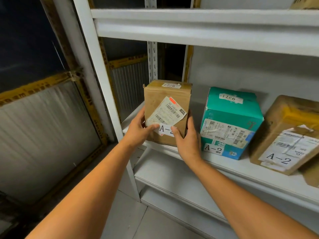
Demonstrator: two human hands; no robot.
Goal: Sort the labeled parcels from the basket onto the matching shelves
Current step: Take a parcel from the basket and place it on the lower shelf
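Note:
A small brown cardboard parcel point(166, 94) with a shipping label and a white "A-2" tag stands upright at the left end of a white metal shelf point(241, 171). My left hand point(138, 130) grips its left side with the thumb across the tag. On the parcel's right side and front lower corner rests my right hand point(187, 142). To the right on the same shelf stand a teal box point(231, 121) marked "A-2" and a larger brown box point(290, 133) marked "A-2". The basket is out of view.
A white shelf board point(207, 26) runs overhead and a lower shelf point(172, 183) sits below. The rack's white upright post point(96, 69) stands left of the parcel. Beyond it are a dark window and a taped corrugated panel point(43, 135). A carton corner point(305, 4) shows top right.

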